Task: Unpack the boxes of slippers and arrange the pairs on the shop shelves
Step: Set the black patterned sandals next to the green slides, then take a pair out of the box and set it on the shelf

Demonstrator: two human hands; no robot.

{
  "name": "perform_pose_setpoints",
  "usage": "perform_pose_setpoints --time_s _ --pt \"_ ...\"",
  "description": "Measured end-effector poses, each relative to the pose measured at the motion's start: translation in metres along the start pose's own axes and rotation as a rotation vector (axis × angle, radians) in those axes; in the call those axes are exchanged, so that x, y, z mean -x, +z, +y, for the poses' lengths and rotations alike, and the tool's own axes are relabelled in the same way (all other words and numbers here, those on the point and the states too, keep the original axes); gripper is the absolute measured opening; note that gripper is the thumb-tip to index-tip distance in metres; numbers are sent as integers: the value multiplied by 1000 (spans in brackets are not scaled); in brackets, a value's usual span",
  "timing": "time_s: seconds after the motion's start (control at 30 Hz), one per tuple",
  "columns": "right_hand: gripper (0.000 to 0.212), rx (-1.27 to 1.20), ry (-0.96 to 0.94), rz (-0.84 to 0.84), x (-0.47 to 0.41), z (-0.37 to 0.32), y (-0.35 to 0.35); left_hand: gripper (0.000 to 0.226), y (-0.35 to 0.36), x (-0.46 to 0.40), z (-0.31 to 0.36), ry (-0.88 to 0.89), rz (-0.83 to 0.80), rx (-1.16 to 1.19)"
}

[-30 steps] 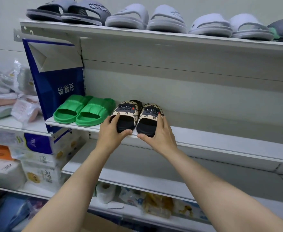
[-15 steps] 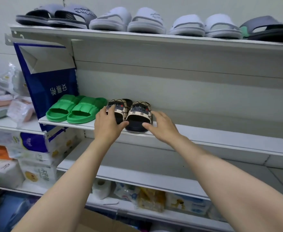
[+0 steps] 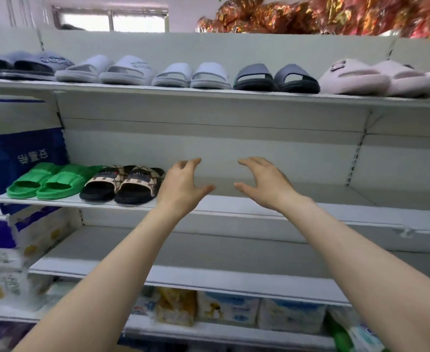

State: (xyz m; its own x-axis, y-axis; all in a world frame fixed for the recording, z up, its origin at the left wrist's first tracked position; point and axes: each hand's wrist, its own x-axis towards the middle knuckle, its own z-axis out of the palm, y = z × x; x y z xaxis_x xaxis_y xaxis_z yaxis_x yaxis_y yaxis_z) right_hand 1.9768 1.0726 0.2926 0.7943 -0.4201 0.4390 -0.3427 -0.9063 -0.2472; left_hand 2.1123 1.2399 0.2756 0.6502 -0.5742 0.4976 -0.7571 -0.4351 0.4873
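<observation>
— Hands first. What do they hold?

— Nothing. The left hand [image 3: 182,190] and the right hand [image 3: 264,185] both hang in front of the middle shelf [image 3: 297,208], fingers loosely spread, palms facing each other across a gap.

— And the pair being placed?

— The patterned slippers [image 3: 125,185] stand on that shelf, side by side, just to the left of the left hand. Whether its edge touches the nearer slipper, I cannot tell. The right hand is well apart from them.

— Beyond those?

— Green slippers [image 3: 48,180] sit touching the patterned pair on the far side. The top shelf [image 3: 209,94] carries a full row of grey, dark and pink pairs.

— Progress?

— By my judgement, partway. Two pairs fill the middle shelf's left end; the rest is bare, as is the shelf below. No boxes are in view.
</observation>
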Motion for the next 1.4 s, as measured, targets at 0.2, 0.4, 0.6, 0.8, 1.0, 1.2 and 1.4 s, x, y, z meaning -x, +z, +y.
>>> perform_pose_setpoints --time_s 0.2,0.4,0.6,0.8,1.0,1.2,1.4 --pt "66 -8 4 26 69 77 -43 72 52 46 89 10 -35 47" --pt "69 2 27 -131 132 144 -29 74 118 105 126 -73 -144 84" --pt "69 -54 160 -397 212 190 38 74 194 183 114 -237 -393 52" --pt "68 -194 370 -630 309 216 137 75 275 276 61 -391 -636 98" --pt "77 -415 704 -944 414 220 224 80 334 387 9 -681 -821 195" --pt "142 -461 949 -992 485 215 281 108 356 472 -28 -892 -830 284" --pt "148 -371 1015 -932 494 223 302 97 354 460 -9 -984 -766 410"
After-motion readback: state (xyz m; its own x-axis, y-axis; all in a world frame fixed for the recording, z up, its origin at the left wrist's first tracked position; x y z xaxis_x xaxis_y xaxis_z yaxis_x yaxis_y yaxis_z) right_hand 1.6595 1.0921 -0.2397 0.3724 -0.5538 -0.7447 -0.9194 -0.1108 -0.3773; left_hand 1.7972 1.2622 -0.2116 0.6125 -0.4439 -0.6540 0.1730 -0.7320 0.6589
